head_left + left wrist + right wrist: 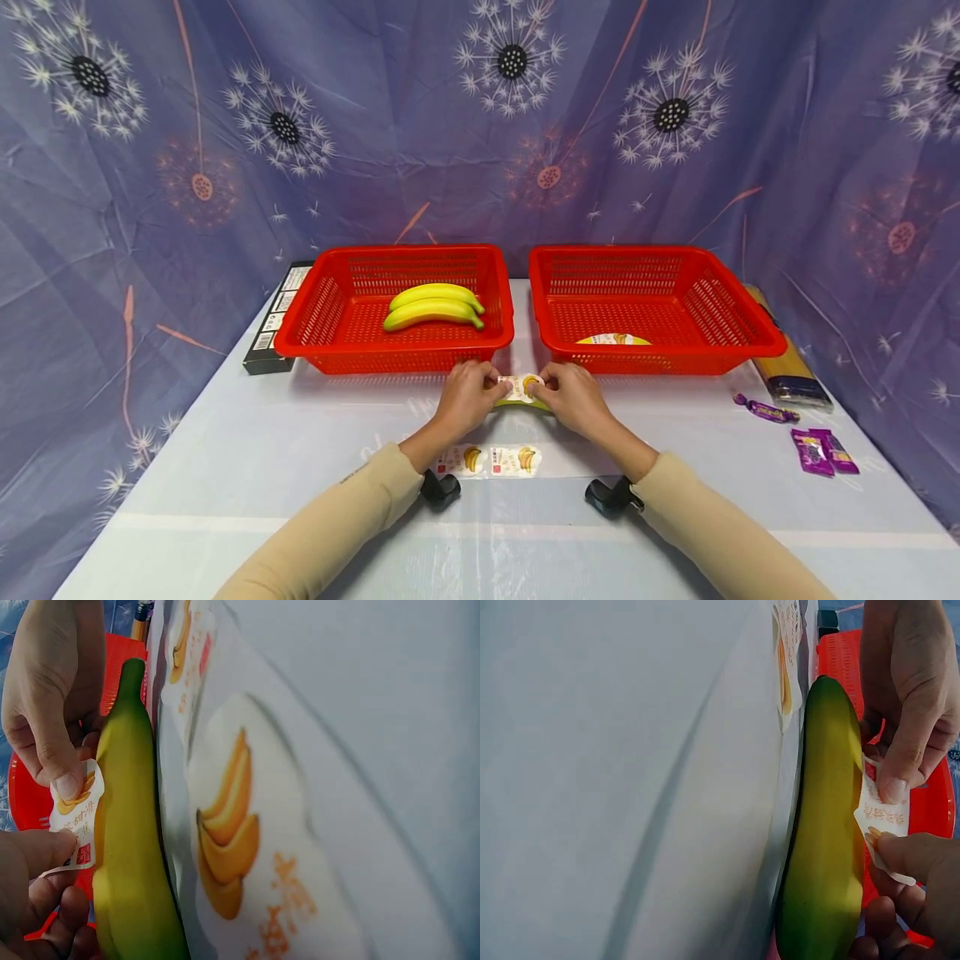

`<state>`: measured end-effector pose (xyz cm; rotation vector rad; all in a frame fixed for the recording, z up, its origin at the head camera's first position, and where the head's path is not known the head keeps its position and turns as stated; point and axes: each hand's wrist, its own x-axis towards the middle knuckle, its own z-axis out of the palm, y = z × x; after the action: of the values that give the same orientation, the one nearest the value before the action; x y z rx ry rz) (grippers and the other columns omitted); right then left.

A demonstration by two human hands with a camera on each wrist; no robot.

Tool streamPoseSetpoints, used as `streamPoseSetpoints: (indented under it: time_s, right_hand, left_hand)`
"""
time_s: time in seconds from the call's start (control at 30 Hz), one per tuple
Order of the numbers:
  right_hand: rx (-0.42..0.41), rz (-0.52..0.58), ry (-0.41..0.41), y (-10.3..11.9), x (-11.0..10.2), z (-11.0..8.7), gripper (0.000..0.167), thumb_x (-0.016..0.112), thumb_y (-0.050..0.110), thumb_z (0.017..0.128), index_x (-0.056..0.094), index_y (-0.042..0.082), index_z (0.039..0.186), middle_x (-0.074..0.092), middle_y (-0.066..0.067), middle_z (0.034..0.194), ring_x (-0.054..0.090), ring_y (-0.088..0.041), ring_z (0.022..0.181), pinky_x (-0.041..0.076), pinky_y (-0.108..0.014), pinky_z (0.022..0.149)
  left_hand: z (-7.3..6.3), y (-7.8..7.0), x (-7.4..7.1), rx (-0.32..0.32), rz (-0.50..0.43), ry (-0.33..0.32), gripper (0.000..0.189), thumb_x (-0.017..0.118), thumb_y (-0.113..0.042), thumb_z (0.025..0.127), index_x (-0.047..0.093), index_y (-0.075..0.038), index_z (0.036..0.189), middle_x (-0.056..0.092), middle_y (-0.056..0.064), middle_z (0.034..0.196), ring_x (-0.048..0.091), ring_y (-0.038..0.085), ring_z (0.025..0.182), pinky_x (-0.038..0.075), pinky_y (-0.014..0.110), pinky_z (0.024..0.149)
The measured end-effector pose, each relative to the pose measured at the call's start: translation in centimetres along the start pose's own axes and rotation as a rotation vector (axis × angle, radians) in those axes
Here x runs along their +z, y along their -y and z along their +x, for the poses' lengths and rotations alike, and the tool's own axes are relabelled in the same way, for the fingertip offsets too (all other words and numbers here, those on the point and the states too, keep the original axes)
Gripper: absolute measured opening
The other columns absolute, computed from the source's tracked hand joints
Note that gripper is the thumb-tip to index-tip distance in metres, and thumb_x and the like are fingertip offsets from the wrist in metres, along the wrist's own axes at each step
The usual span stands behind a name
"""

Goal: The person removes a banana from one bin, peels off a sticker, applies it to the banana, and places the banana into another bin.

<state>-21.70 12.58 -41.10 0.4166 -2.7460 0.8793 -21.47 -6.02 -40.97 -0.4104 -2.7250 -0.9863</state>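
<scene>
A small white label with a banana picture (pixel 519 387) is stretched between my two hands. My left hand (pixel 467 392) pinches one end between thumb and fingers, and my right hand (pixel 573 396) pinches the other. Directly below it a yellow-green banana (pixel 131 825) lies on the table. In both wrist views the label's edge meets the banana's side; whether it sticks there I cannot tell. Nearer to me lie two more banana labels, one on the left (pixel 461 460) and one on the right (pixel 516 461), on a backing strip.
Two yellow bananas (pixel 435 307) lie in the left red basket (pixel 322 346). The right red basket (pixel 720 358) holds a labelled yellow item (pixel 613 339), mostly hidden by the rim. A black box (pixel 270 354), a packaged item (pixel 795 375) and purple-wrapped sweets (pixel 813 452) lie toward the sides.
</scene>
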Motion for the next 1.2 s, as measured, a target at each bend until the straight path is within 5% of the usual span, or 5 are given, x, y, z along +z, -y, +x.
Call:
streamPoseSetpoints:
  time_s: [0.47, 0.87, 1.2]
  right_hand:
    - [-0.090, -0.123, -0.095, 0.4, 1.0, 0.2, 0.014, 0.071, 0.016, 0.073, 0.059, 0.011, 0.069, 0.054, -0.001, 0.063, 0.048, -0.017, 0.062, 0.034, -0.029, 0.057]
    - [-0.002, -0.061, 0.031, -0.7, 0.5, -0.4, 0.034, 0.072, 0.032, 0.081, 0.070, 0.005, 0.102, 0.071, -0.009, 0.098, 0.063, -0.030, 0.096, 0.046, -0.049, 0.081]
    - [-0.023, -0.014, 0.108, -1.0, -0.5, -1.6, 0.030, 0.074, 0.028, 0.079, 0.071, 0.007, 0.100, 0.063, -0.003, 0.084, 0.050, -0.014, 0.074, 0.037, -0.029, 0.068]
  left_hand:
    - [0.3, 0.1, 0.5, 0.089, 0.178, -0.051, 0.014, 0.070, -0.022, 0.080, 0.064, -0.010, 0.076, 0.060, 0.003, 0.072, 0.057, 0.021, 0.074, 0.043, 0.032, 0.071]
    - [0.0, 0.4, -0.2, 0.014, 0.090, 0.081, 0.028, 0.072, -0.024, 0.081, 0.070, -0.010, 0.105, 0.070, 0.008, 0.102, 0.059, 0.029, 0.101, 0.044, 0.041, 0.089]
    - [-1.2, 0.5, -1.1, 0.021, -0.042, 0.182, 0.027, 0.072, -0.017, 0.078, 0.071, -0.010, 0.105, 0.064, 0.007, 0.096, 0.051, 0.021, 0.093, 0.039, 0.034, 0.082]
